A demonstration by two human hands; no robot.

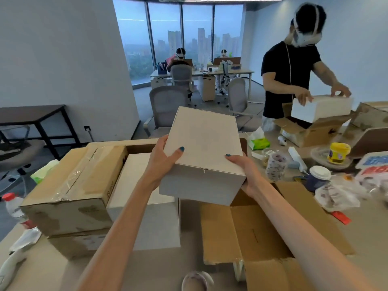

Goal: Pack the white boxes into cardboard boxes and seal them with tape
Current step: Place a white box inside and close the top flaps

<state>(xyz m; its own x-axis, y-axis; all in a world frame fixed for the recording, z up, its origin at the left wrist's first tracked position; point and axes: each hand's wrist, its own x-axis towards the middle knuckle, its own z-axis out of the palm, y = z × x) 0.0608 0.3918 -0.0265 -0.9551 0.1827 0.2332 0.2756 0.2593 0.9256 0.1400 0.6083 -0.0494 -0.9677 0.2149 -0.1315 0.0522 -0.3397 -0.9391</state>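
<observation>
Bench: crowded on my right, little bare room to set anything down. Open cardboard box: directly below my right forearm, flaps splayed outward, inside empty as far as I can see; risk is a near flap folding inward and catching the load as I lower it. Taped cardboard box: on my left, closed, its clear tape wrinkled and torn at the near corner. Second white box: resting between the two cartons, partly hidden by my left arm; a careless swing could knock it off its seat. White box: held in the air above the gap and the open carton, tilted with its far end raised. Left hand: spread along the left side, thumb on top, fingers wrapped under. Right hand: clasping the near right corner from below, thumb laid on the lid. Both grips sit toward the near end, so I judge the far end could dip or the box twist out sideways. Tape roll: upright beyond the carton, near a lidded cup; reaching for it later risks tipping that cup.
</observation>
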